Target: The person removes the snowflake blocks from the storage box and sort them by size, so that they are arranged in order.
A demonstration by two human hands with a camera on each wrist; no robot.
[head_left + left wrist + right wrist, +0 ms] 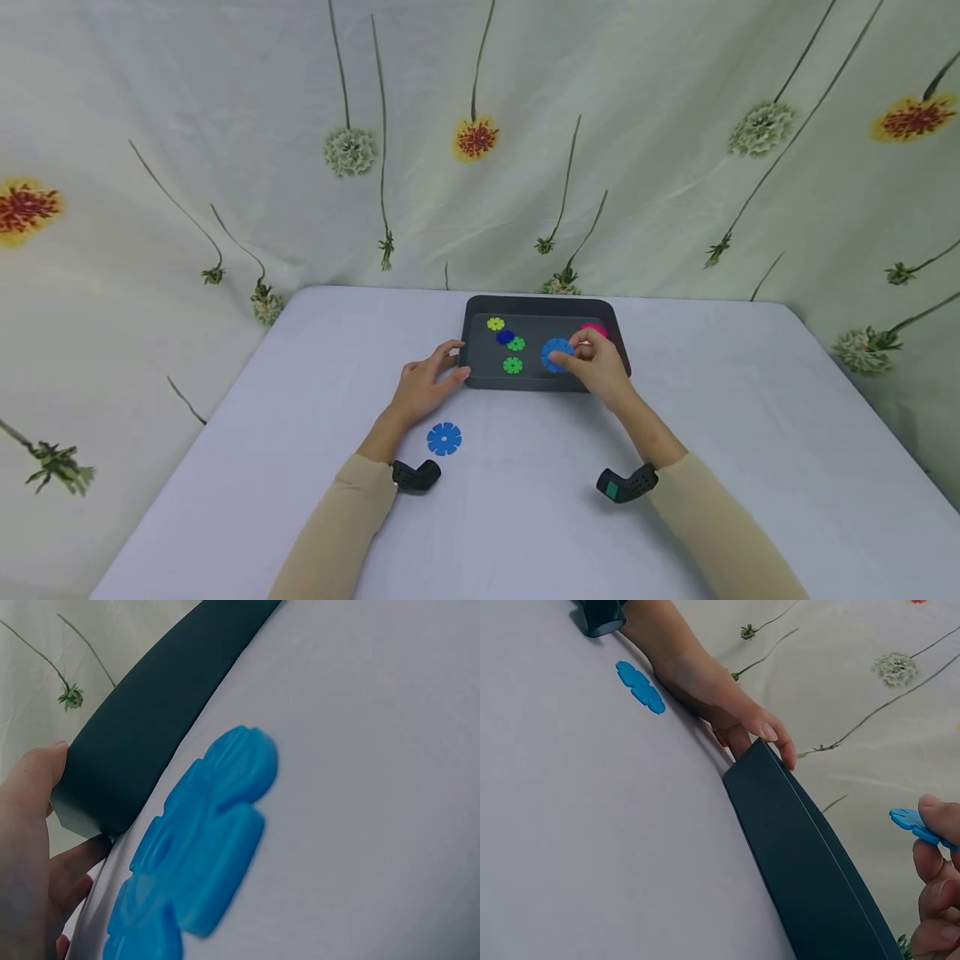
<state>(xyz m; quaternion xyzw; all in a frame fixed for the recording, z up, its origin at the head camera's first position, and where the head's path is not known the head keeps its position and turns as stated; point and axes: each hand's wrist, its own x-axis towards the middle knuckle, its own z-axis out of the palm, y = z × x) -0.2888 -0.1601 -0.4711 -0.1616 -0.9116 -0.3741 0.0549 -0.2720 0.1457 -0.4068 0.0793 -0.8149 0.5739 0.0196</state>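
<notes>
Over the right part of a dark tray [540, 385], my right hand [600, 367] pinches a blue notched disc [556, 355] between thumb and fingers. This disc [907, 818] also shows at the right edge of the right wrist view. At the tray's near left corner, my left hand [427, 385] grips the rim, its thumb [46, 765] high on the corner and fingers lower down. Another blue notched disc [444, 438] lies flat on the table below the left hand. Inside the tray lie a yellow disc [496, 323], a dark blue one [505, 337], two green ones [513, 365] and a pink one [594, 328], partly covered by the right hand.
The tray stands near the back edge of a table with a white cloth [525, 500]. Behind it hangs a flower-printed curtain [637, 167]. A black camera mount [417, 477] sits on the left wrist and another mount [627, 483] on the right.
</notes>
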